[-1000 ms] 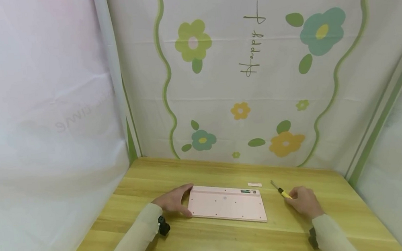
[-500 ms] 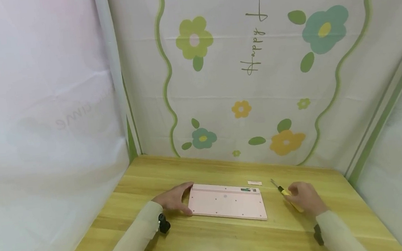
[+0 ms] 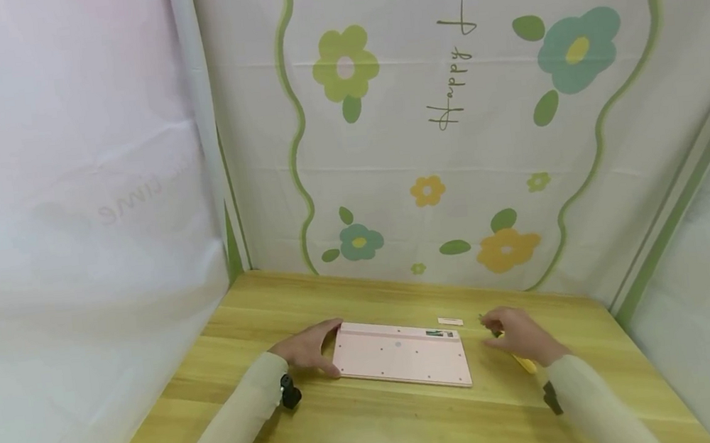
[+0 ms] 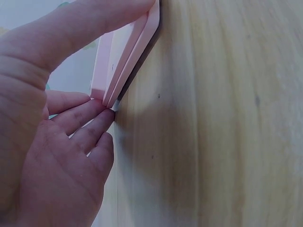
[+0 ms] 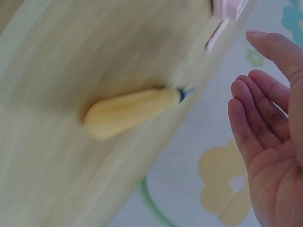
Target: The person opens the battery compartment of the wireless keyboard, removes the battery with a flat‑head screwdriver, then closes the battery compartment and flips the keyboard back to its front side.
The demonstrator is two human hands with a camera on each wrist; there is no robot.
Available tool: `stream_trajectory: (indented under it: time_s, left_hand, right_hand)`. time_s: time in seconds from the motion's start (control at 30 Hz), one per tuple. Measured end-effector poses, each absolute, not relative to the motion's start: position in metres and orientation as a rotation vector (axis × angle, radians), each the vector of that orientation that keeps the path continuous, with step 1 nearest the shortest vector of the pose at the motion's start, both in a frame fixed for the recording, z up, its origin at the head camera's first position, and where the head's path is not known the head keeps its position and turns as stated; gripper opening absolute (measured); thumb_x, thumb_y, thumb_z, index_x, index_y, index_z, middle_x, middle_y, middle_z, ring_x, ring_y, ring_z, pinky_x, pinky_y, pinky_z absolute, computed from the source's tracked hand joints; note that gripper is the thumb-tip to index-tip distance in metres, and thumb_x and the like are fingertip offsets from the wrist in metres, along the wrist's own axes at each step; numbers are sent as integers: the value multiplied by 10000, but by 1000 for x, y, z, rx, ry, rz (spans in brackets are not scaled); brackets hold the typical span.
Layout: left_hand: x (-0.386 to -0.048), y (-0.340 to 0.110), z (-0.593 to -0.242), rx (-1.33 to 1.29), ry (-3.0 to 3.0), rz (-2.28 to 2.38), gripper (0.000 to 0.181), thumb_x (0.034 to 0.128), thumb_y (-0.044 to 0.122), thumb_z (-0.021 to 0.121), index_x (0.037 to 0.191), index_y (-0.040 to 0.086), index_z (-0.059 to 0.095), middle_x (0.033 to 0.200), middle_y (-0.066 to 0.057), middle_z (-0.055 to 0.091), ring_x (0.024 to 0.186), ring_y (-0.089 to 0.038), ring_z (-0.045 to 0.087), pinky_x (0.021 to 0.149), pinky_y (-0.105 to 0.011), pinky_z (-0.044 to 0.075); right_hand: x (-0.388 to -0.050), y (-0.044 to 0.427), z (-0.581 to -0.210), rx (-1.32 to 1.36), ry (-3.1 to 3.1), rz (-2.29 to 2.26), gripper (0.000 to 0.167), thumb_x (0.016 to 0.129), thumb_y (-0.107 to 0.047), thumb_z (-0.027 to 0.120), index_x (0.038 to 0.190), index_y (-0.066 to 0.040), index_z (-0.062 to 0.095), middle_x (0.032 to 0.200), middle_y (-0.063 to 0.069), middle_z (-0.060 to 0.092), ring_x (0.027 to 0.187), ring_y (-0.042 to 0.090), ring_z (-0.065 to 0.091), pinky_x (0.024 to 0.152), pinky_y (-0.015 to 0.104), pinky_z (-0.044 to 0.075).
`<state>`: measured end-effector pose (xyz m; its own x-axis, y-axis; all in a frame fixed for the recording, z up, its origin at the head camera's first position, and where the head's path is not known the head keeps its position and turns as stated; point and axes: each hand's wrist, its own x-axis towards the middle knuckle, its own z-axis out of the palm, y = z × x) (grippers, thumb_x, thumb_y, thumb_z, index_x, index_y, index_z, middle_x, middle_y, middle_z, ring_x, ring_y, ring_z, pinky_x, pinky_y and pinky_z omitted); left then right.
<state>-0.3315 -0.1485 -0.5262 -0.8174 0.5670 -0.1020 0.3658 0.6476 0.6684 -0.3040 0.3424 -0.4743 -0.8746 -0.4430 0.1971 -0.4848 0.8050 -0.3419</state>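
Note:
A pink keyboard [image 3: 375, 361] lies underside up on the table, its battery compartment [image 3: 438, 333] uncovered at the far right corner. My left hand [image 3: 306, 349] spans the keyboard's left end, holding it between thumb and fingers. In the left wrist view, the fingers [image 4: 94, 125] touch one corner and the thumb reaches the other. Right of the keyboard lies a screwdriver with a yellow handle [image 5: 130, 112]. My right hand [image 3: 523, 334] is above it, fingers apart from it and holding nothing; it hides part of the screwdriver in the head view. A small pale battery cover [image 3: 450, 321] lies behind the keyboard.
The wooden table [image 3: 350, 436] meets a white curtain [image 3: 386, 147] with printed flowers at the back. More white curtain [image 3: 73, 227] hangs at the left side and also at the right.
My right hand has let go of the screwdriver, which now lies on the table, and has moved slightly forward and left over it. My left hand and the keyboard have stayed in place.

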Motion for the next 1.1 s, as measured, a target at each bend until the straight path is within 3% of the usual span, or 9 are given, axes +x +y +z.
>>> stream_trajectory:
  time_s: [0.4, 0.6, 0.87, 1.1]
  left_hand:
    - [-329, -147, -523, 727, 2565, 950, 1189, 758, 358, 966, 1667, 49, 264, 1738, -168, 289, 1617, -375, 276, 1327, -551, 258]
    - [-328, -147, -523, 734, 2572, 955, 1182, 764, 345, 963, 1665, 39, 262, 1733, -176, 294, 1614, -378, 282, 1326, -549, 261]
    - [-327, -146, -524, 721, 2576, 944, 1176, 765, 342, 962, 1668, 56, 264, 1735, -166, 294, 1614, -375, 281, 1326, -548, 260]
    - [-328, -146, -524, 720, 2583, 935, 1184, 766, 354, 961, 1670, 57, 256, 1739, -167, 284, 1617, -376, 275, 1327, -549, 258]
  right_hand:
    - [-329, 292, -480, 942, -2856, 512, 318, 855, -149, 880, 1090, 30, 761, 1001, 124, 766, 871, 200, 696, 779, 326, 625]
    - [-338, 278, -488, 961, -2899, 603, 248, 863, -50, 846, 1078, 41, 764, 971, 99, 757, 856, 176, 685, 766, 301, 622]
    - [-340, 269, -499, 890, -2954, 735, 127, 871, 21, 817, 985, 21, 762, 899, 73, 732, 799, 170, 650, 699, 259, 582]
    - [-346, 265, -503, 826, -2956, 722, 108, 862, -2, 838, 938, -31, 767, 852, 13, 726, 744, 70, 602, 666, 209, 555]
